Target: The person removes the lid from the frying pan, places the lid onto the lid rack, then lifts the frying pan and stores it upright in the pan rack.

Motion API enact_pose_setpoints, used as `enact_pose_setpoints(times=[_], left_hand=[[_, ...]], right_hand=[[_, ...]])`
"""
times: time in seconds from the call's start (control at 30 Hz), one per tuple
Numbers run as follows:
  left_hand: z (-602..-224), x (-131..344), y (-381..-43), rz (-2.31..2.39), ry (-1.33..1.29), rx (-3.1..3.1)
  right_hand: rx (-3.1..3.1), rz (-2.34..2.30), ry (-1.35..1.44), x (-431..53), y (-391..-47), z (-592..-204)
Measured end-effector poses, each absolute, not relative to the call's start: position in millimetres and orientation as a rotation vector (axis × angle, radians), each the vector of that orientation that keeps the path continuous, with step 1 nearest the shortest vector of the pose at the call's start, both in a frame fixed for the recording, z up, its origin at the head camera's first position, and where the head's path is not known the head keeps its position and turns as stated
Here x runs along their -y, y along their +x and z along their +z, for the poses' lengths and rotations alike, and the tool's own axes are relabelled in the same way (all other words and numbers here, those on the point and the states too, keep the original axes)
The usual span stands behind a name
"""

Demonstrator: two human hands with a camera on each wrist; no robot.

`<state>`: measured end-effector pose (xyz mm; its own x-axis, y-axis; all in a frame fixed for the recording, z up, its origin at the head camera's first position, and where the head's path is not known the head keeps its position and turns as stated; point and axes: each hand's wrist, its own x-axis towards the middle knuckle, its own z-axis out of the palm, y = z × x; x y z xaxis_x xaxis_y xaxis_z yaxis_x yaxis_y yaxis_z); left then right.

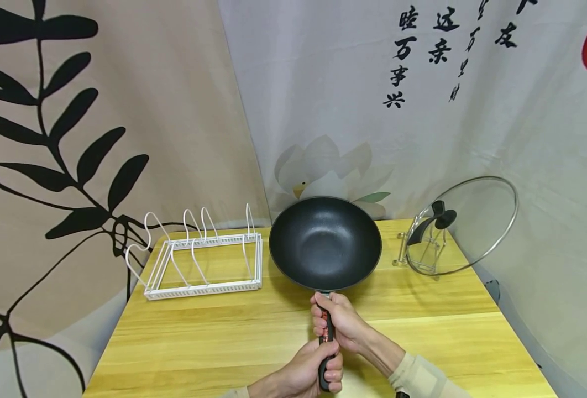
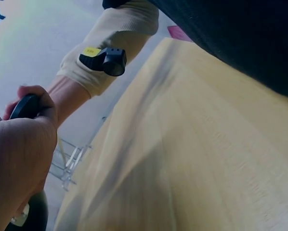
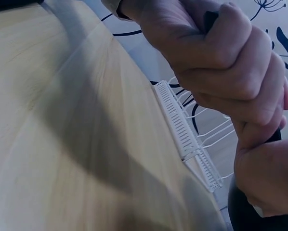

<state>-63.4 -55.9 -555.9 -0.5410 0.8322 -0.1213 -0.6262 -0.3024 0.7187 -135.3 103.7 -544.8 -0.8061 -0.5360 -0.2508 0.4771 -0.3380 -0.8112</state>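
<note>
A black wok (image 1: 325, 243) is held up over the table, its dark inner face tilted toward the head camera. Its black handle (image 1: 326, 326) with a red pattern points down toward the person. My right hand (image 1: 342, 321) grips the handle close to the pan, thumb along the top. Lower down, my left hand (image 1: 313, 367) wraps round the handle's end. In the right wrist view the left hand's curled fingers (image 3: 235, 72) show around the grip, and the wok's dark side (image 3: 252, 216) appears at the bottom.
A white wire rack (image 1: 204, 265) with upright loops stands left of the wok. At the right, a glass lid (image 1: 465, 226) with a black knob leans in a small metal stand (image 1: 425, 254). Behind the wooden table (image 1: 214, 342) hangs a printed curtain (image 1: 323, 83).
</note>
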Motion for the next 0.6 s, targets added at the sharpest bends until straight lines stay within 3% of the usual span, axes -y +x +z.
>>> enact_pose_setpoints(times=[0.6], left_hand=[[-539.2,60.5,-67.4,1.964,0.432,-0.947]], right_hand=[[-1.419,-2.173,-0.135,-99.3,-134.1,-516.5]])
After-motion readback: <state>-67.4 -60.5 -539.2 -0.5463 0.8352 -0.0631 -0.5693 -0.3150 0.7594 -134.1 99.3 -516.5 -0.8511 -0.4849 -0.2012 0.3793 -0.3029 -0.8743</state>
